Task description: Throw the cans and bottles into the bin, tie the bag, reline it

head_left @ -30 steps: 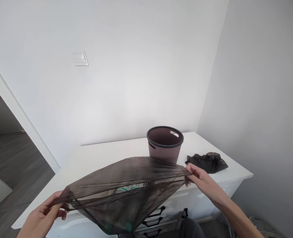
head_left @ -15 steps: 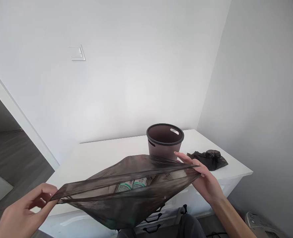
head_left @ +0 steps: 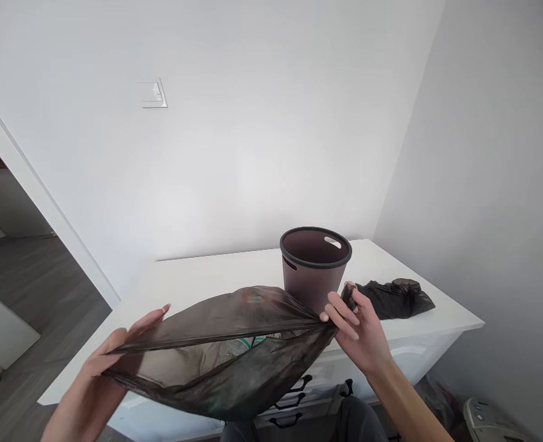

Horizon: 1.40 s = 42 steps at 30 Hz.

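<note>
A translucent black garbage bag (head_left: 262,371) is stretched sideways between my two hands, its mouth gaping toward me. Inside it I can see crumpled contents and green-and-white labelled plastic bottles (head_left: 246,342), partly covered by the film. My left hand (head_left: 108,362) holds the left end of the mouth, fingers reaching along the outside of the far side. Gathered film is pinched in my right hand (head_left: 356,328), with a black tuft sticking up between the fingers. Just behind that hand stands an upright brown wastebasket (head_left: 310,288) with a dark rim and handle holes.
A second crumpled black bag (head_left: 404,299) lies on the white cabinet top (head_left: 207,270), right of the wastebasket. Dark drawer handles (head_left: 289,402) show below the bag. A grey device (head_left: 489,417) sits low at the right. Walls border the cabinet behind and right.
My right hand has gathered the bag's right end into a bunch. My left hand has shifted from a fingertip pinch to reaching along the film, and the mouth gapes wider on the left.
</note>
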### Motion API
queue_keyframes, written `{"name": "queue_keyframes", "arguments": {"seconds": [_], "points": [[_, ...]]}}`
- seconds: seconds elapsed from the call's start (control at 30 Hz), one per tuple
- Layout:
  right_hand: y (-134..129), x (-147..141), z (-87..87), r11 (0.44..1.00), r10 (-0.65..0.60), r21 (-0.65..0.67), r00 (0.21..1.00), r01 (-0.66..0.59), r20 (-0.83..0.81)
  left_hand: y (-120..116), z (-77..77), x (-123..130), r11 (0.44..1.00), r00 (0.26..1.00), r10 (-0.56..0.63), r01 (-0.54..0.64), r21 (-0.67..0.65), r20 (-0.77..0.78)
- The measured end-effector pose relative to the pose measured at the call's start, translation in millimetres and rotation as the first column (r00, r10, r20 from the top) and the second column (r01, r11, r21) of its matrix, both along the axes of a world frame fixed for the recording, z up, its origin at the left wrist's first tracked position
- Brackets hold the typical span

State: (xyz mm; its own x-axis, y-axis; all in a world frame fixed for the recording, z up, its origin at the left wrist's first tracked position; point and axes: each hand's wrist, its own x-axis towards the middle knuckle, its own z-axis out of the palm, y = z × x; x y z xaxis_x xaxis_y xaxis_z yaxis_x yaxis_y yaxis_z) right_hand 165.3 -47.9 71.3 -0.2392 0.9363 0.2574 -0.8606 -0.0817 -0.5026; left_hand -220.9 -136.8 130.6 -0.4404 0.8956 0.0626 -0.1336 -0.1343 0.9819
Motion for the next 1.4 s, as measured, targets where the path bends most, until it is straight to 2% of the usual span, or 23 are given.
{"name": "queue_keyframes", "arguments": {"seconds": [0.13,0.27,0.33,0.43,0.5,0.6,0.7,0.8,0.87,0.97,1.1,1.23,1.33,1.4], "points": [[5,-10,5.5,0.999,0.04,-0.007,0.994,-0.039,0.103,17,-9.3,25,0.989,0.963,-0.13,0.109,0.099,0.235],[4,-11,12.8,1.0,0.0,-0.007,0.926,0.003,0.377,30,-0.6,45,0.974,0.95,-0.212,0.187,0.127,0.228],[-3,-15,20.9,0.998,-0.058,0.038,0.824,0.044,0.563,35,10.1,59,0.974,0.965,-0.225,0.217,0.072,0.134],[-18,-36,38.3,0.977,-0.185,0.212,0.585,0.022,0.79,42,28.3,86,0.948,0.938,-0.318,0.318,-0.028,-0.14],[-24,-58,49.4,0.939,-0.283,0.342,0.49,-0.033,0.825,45,39.2,105,0.924,0.851,-0.373,0.379,-0.061,-0.371],[-21,-91,58.4,0.874,-0.388,0.476,0.451,-0.096,0.804,48,48.6,119,0.907,0.688,-0.367,0.414,-0.077,-0.626],[-9,-106,59.0,0.851,-0.414,0.514,0.462,-0.11,0.784,49,42.8,105,0.87,0.602,-0.374,0.491,-0.043,-0.705],[-2,-104,58.8,0.884,-0.359,0.459,0.51,-0.083,0.782,53,20.0,78,0.807,0.57,-0.404,0.591,0.015,-0.716],[-1,-100,60.6,0.906,-0.289,0.408,0.539,-0.113,0.792,57,1.1,69,0.798,0.567,-0.424,0.603,0.005,-0.706],[0,-99,65.4,0.91,-0.225,0.378,0.559,-0.172,0.798,68,-20.8,84,0.819,0.626,-0.464,0.573,-0.035,-0.627],[5,-89,71.2,0.914,-0.215,0.37,0.575,-0.165,0.789,80,-30.0,117,0.813,0.69,-0.514,0.581,-0.032,-0.51],[14,-52,70.7,0.961,-0.217,0.276,0.631,0.005,0.745,80,-28.5,120,0.866,0.823,-0.443,0.496,0.07,-0.356],[18,-21,61.8,0.978,-0.208,0.149,0.756,0.146,0.62,75,-27.9,115,0.905,0.903,-0.389,0.412,0.109,-0.183],[19,-6,51.4,0.974,-0.222,0.082,0.839,0.209,0.496,73,-27.4,115,0.92,0.927,-0.376,0.373,0.118,0.008]]}}
